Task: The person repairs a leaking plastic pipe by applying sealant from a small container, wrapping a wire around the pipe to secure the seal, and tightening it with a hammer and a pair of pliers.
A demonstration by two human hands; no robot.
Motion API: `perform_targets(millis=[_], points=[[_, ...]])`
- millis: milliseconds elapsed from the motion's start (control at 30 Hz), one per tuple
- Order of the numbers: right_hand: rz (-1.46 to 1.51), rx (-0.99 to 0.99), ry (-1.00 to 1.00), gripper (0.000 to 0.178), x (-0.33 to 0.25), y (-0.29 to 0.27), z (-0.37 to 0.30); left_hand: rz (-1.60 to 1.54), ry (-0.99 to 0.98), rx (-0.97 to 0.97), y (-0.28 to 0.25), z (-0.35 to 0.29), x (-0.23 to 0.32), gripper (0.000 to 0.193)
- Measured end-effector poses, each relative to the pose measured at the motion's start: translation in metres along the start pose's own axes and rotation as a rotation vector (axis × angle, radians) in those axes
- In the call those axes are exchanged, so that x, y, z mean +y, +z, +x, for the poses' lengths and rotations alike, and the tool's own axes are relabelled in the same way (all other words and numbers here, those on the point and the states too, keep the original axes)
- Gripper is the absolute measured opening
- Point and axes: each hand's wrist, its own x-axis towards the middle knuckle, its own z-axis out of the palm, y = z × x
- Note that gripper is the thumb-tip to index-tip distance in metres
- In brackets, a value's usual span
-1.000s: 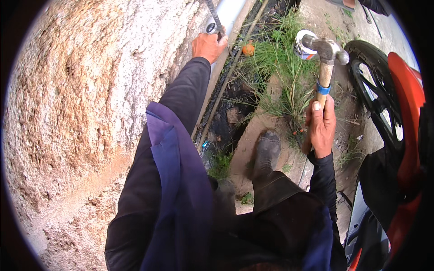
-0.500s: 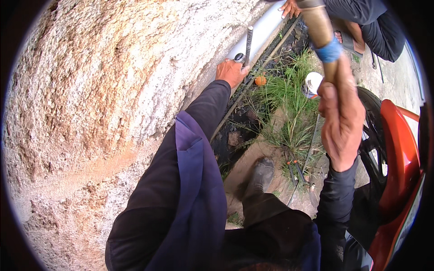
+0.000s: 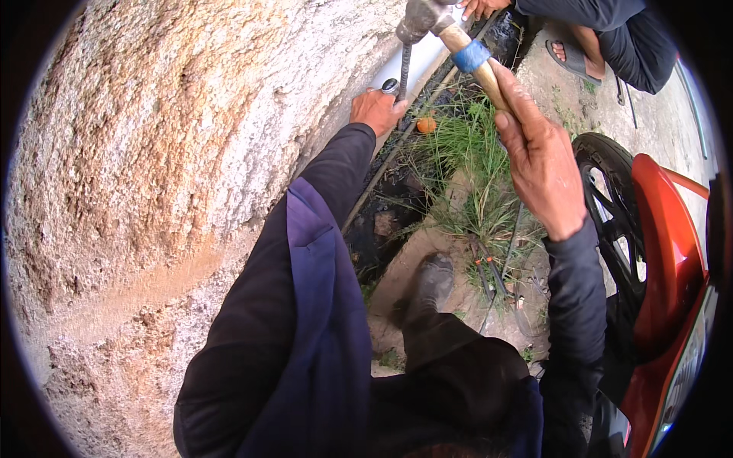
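My left hand (image 3: pixel 376 111) rests by a pale grey pipe (image 3: pixel 421 67) along the rough rock wall. It is closed around a ribbed steel rod (image 3: pixel 405 70) that stands upright, and a ring with a dark stone shows on one finger. My right hand (image 3: pixel 540 156) grips the wooden handle of a hammer (image 3: pixel 481 70), which has blue tape wrapped near its head. The hammer's metal head (image 3: pixel 420 19) is at the rod's upper end and appears to touch it. Where the rod's lower end meets the surface is hidden.
The rock wall (image 3: pixel 153 153) fills the left. Another person's hand (image 3: pixel 482 8) lies on the pipe's far end; that person crouches at upper right. Grass (image 3: pixel 481 168) grows beside a dark ditch (image 3: pixel 385 206). Orange-marked tools (image 3: pixel 492 275) lie near my boot (image 3: pixel 435 281). A red motorbike (image 3: pixel 663 244) stands right.
My right hand has swung the hammer down and left, from raised at the upper right onto the rod's top. My left hand keeps its hold on the rod.
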Motion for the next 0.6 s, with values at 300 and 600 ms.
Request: perform_targets(millis=[300, 600], points=[[0.410, 0.601, 0.131, 0.041, -0.055, -0.024, 0.000, 0.005, 0.022, -0.007, 0.005, 0.003, 0.005, 0.048], [0.124, 0.165, -0.002, 0.047, -0.011, 0.002, -0.008, 0.064, 0.060, 0.124, 0.021, -0.008, -0.015, 0.044]])
